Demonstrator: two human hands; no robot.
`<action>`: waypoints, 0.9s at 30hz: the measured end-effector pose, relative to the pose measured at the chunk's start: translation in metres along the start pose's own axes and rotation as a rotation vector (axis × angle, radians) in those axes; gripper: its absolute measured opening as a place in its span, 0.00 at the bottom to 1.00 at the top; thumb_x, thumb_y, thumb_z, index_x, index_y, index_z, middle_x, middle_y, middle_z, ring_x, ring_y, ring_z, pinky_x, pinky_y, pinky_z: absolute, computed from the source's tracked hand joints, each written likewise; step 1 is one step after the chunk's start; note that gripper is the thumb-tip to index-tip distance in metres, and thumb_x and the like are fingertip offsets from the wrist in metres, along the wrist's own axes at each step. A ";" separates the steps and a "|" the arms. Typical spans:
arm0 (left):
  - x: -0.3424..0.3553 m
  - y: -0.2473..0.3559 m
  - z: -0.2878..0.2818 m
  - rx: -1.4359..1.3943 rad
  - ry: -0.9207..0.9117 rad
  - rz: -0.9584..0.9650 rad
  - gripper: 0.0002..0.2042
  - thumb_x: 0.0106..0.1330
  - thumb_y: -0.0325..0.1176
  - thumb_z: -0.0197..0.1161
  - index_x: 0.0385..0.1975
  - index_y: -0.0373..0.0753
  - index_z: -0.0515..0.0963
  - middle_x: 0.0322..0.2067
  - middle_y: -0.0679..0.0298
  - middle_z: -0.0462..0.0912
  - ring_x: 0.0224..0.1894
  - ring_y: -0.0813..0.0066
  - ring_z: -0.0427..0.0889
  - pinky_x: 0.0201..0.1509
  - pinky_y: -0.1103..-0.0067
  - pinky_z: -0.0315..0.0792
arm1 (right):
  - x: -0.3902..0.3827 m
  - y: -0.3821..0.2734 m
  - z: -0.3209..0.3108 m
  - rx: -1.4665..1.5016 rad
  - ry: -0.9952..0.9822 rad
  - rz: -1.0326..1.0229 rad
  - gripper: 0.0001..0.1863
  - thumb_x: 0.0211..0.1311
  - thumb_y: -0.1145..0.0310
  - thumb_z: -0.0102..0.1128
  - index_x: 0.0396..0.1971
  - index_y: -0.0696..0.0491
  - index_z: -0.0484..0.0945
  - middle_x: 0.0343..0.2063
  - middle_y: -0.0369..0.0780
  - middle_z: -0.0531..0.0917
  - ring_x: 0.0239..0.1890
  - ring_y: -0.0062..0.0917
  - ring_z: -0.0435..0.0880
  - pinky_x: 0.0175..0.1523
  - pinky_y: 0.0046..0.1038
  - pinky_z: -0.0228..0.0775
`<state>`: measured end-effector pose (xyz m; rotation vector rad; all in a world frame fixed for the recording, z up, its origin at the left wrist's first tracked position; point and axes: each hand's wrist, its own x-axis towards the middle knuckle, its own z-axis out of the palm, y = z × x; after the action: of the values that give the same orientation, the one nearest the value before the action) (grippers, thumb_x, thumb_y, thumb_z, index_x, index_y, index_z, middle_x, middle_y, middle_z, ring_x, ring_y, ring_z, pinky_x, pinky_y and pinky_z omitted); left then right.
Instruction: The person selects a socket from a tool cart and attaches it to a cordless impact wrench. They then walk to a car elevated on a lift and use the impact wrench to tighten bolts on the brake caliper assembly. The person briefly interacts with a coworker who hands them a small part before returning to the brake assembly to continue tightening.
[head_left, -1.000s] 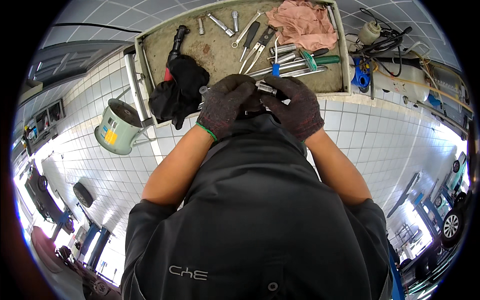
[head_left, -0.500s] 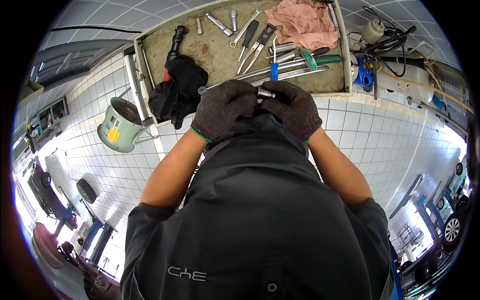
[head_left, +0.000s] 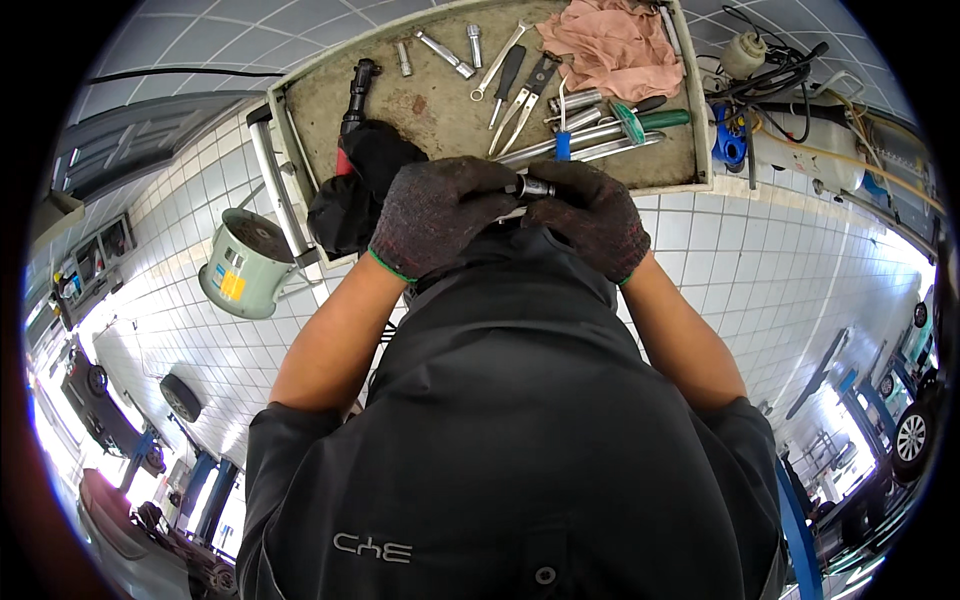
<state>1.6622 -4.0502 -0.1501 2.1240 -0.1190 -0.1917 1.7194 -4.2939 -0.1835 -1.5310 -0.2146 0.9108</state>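
We have the silver socket between our gloved hands, by the near edge of the tool tray. Its long axis runs left to right, tipped slightly down to the right. Our right hand pinches its right end, thumb against fingers. Our left hand curls at its other end; we cannot tell whether it grips.
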 end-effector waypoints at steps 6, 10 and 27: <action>0.004 -0.013 -0.028 0.004 -0.080 0.111 0.11 0.60 0.33 0.79 0.39 0.35 0.89 0.39 0.55 0.91 0.41 0.59 0.91 0.47 0.71 0.82 | 0.010 -0.004 0.016 -0.106 -0.005 0.018 0.22 0.69 0.79 0.67 0.61 0.65 0.79 0.47 0.46 0.89 0.46 0.28 0.90 0.53 0.31 0.82; 0.008 -0.016 -0.049 -0.165 -0.184 -0.009 0.11 0.60 0.33 0.78 0.38 0.34 0.89 0.37 0.55 0.90 0.41 0.58 0.90 0.47 0.71 0.82 | 0.013 -0.007 0.024 -0.052 -0.020 0.014 0.23 0.66 0.77 0.72 0.61 0.64 0.80 0.47 0.45 0.90 0.46 0.28 0.91 0.53 0.31 0.83; -0.002 -0.036 -0.063 -0.086 -0.349 -0.169 0.12 0.62 0.34 0.74 0.42 0.37 0.88 0.40 0.56 0.88 0.44 0.60 0.89 0.50 0.70 0.81 | 0.020 -0.013 0.058 -0.171 0.095 0.159 0.22 0.57 0.70 0.82 0.50 0.60 0.87 0.45 0.41 0.91 0.47 0.25 0.89 0.56 0.32 0.82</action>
<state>1.6719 -3.9783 -0.1474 1.9977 -0.1331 -0.6559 1.7004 -4.2345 -0.1743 -1.7657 -0.1050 0.9615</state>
